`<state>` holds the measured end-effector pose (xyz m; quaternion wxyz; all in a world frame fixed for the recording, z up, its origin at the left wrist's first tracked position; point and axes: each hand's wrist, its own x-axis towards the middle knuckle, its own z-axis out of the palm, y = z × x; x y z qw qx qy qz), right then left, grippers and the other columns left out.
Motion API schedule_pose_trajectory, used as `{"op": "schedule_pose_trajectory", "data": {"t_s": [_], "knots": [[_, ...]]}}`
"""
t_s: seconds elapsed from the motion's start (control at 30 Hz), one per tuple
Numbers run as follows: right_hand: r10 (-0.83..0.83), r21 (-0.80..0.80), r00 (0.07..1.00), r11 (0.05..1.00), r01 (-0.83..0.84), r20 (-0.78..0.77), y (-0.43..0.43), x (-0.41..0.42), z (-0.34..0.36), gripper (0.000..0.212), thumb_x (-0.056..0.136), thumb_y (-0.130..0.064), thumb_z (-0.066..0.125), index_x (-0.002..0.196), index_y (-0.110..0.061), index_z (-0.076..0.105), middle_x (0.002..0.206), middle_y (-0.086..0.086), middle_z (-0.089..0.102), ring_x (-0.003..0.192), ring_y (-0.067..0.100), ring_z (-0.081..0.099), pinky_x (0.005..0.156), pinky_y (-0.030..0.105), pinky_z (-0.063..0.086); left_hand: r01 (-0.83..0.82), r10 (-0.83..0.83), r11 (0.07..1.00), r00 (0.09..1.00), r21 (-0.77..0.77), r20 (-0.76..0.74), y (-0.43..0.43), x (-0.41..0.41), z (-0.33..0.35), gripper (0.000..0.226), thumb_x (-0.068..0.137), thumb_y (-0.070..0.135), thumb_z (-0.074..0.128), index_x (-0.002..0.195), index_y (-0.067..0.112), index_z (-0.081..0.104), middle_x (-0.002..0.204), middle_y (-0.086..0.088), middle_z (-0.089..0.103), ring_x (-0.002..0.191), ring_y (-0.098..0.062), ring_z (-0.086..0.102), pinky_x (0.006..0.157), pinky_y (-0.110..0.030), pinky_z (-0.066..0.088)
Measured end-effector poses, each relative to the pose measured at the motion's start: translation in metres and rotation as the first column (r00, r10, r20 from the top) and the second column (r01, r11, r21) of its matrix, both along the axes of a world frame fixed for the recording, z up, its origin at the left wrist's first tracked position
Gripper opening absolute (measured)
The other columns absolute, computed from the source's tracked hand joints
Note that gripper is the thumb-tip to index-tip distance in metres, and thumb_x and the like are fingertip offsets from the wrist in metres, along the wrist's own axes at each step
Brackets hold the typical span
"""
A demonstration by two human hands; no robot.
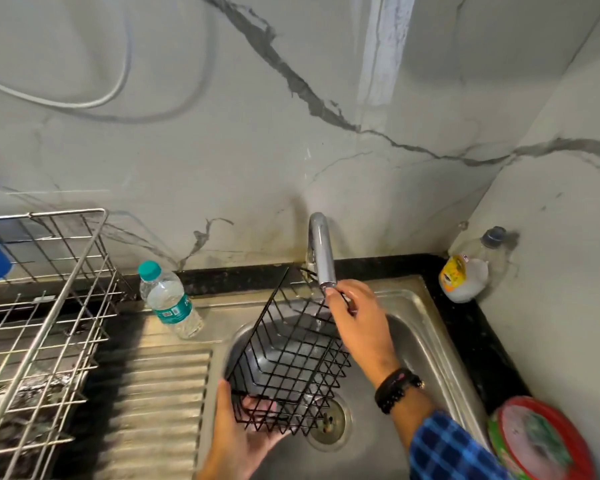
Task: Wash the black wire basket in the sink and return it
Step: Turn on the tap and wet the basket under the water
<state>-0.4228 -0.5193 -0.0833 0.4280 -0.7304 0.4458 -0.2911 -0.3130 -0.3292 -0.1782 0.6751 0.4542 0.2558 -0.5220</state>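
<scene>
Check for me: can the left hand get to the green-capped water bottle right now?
Probably not yet: the left hand is holding the black wire basket over the sink. The path to the water bottle itself looks clear.

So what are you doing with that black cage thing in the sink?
A person is rinsing the black wire basket over the steel sink. The left hand holds its lower corner, and the right hand holds its top edge right under the tap. A thin stream of water runs down through the wires. The basket is tilted, not resting flat.
</scene>
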Motion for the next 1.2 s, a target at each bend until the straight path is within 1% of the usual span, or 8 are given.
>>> {"op": "schedule_pose_trajectory", "data": {"t_s": [0.17,0.3,0.47,0.63,0.77,0.9,1.07,1.2], "knots": [[0.187,-0.322,0.967,0.917,-0.234,-0.170,0.017,0.002,0.003,0.045,0.092,-0.066,0.045,0.122,-0.039,0.065,0.142,-0.010,0.046,0.129,0.008,0.047,0.107,0.039,0.046,0.088,-0.079,0.987,0.994,0.132,-0.072,-0.015,-0.010,-0.003,0.093,0.090,0.075,0.034,0.131,-0.007,0.054,0.116,-0.029,0.063,0.105,-0.047,0.061,0.100,-0.069,0.040],[0.083,-0.323,0.989,0.939,-0.118,-0.120,0.018,0.001,0.005,0.054,0.100,-0.052,0.028,0.134,-0.025,0.060,0.152,-0.005,0.039,0.140,0.010,0.028,0.117,0.043,0.032,0.115,-0.132,0.978,0.987,0.176,0.092,-0.022,-0.021,0.000,0.090,0.091,0.075,0.023,0.113,-0.002,0.064,0.109,-0.026,0.072,0.096,-0.046,0.069,0.059,-0.053,0.062],[-0.052,-0.108,0.997,0.992,0.057,0.049,0.014,-0.002,0.005,0.050,0.105,-0.040,0.034,0.154,-0.026,0.035,0.159,-0.012,0.029,0.146,-0.002,0.022,0.116,0.010,0.021,0.132,-0.168,0.968,0.973,0.213,0.159,-0.032,-0.024,-0.006,0.087,0.092,0.074,0.023,0.106,-0.002,0.062,0.110,-0.034,0.068,0.090,-0.050,0.070,0.050,-0.045,0.059],[-0.296,0.510,0.910,0.852,0.116,0.289,0.027,-0.003,-0.004,0.067,0.097,-0.064,0.036,0.155,-0.030,0.031,0.161,-0.001,0.032,0.144,0.013,0.032,0.115,0.034,0.027,0.151,-0.160,0.980,0.985,0.126,0.061,-0.036,-0.027,-0.014,0.094,0.092,0.074,0.019,0.111,-0.006,0.064,0.102,-0.034,0.070,0.067,-0.043,0.073,0.046,-0.043,0.058],[-0.019,0.324,0.990,0.946,-0.029,0.143,0.056,-0.009,-0.025,0.056,0.102,-0.054,0.037,0.154,-0.042,0.024,0.159,-0.018,0.030,0.145,0.003,0.029,0.119,0.036,0.027,0.114,-0.113,0.992,0.993,0.049,-0.020,-0.041,-0.034,-0.009,0.088,0.094,0.070,0.023,0.092,-0.010,0.058,0.071,-0.026,0.069,0.055,-0.044,0.070,0.041,-0.045,0.058],[-0.062,0.178,0.993,0.983,0.043,0.101,0.066,-0.018,-0.028,0.047,0.105,-0.042,0.033,0.150,-0.049,0.024,0.145,-0.037,0.034,0.129,-0.025,0.029,0.109,0.018,0.028,0.129,-0.125,0.990,0.990,0.052,-0.068,-0.037,-0.040,-0.007,0.084,0.094,0.070,0.023,0.078,-0.006,0.055,0.064,-0.022,0.069,0.058,-0.043,0.071,0.046,-0.045,0.060],[-0.016,0.185,0.995,0.982,0.034,-0.095,0.053,-0.027,-0.020,0.044,0.101,-0.048,0.044,0.145,-0.041,0.039,0.133,-0.029,0.044,0.124,-0.004,0.046,0.105,0.027,0.040,0.171,-0.155,0.980,0.977,0.102,-0.148,-0.035,-0.043,-0.008,0.085,0.096,0.065,0.030,0.112,-0.014,0.058,0.100,-0.033,0.070,0.067,-0.050,0.071,0.050,-0.052,0.059],[0.076,0.230,0.997,0.971,-0.068,-0.029,0.045,-0.032,-0.016,0.026,0.098,-0.014,0.055,0.101,-0.040,0.058,0.097,-0.019,0.067,0.089,-0.007,0.061,0.083,0.020,0.050,0.141,-0.129,0.985,0.984,0.100,-0.123,-0.032,-0.042,-0.009,0.080,0.098,0.061,0.029,0.115,-0.011,0.059,0.101,-0.031,0.072,0.075,-0.050,0.072,0.051,-0.050,0.061]]}}
